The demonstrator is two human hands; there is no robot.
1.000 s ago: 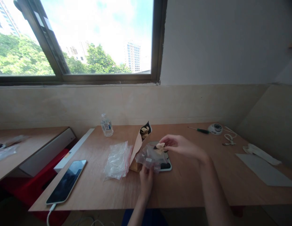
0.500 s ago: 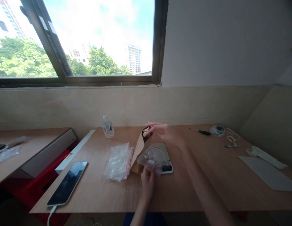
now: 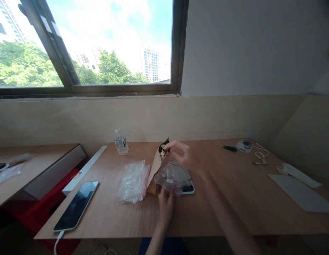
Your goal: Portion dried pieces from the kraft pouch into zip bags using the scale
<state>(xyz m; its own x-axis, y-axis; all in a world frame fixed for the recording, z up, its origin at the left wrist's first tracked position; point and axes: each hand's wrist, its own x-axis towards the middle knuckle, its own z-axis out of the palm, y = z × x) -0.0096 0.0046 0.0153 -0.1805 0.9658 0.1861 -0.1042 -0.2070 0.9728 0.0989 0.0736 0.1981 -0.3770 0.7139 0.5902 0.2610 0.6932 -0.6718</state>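
Half a second ago the right hand (image 3: 183, 154) had its fingers reaching into the open top of the tall brown paper bag (image 3: 157, 166); now it sits a little lower and nearer, just at the bag's mouth, with the fingers curled loosely toward each other. Whether they pinch one of the pale pieces (image 3: 162, 148) showing in the bag's dark opening cannot be told from this view. A second ago that hand held a pale piece over the clear zip bag, so the hand has gone from the zip bag to the paper bag and is beginning to come back.

The left hand (image 3: 166, 203) has hardly shifted: its fingers pinch the near edge of the small clear plastic zip bag with a red seal line (image 3: 172, 178), holding it up and open over the flat grey scale (image 3: 186, 184) on the wooden bench (image 3: 233, 198). The paper bag stands just left of the scale, touching the zip bag's side.

A loose pile of empty clear zip bags (image 3: 133, 181) lies to the left of the paper bag, a small water bottle (image 3: 120, 141) stands behind it, and a phone on a cable (image 3: 75, 205) rests near the bench's left front corner. A green-handled screwdriver (image 3: 225, 147) lies well apart, far right.
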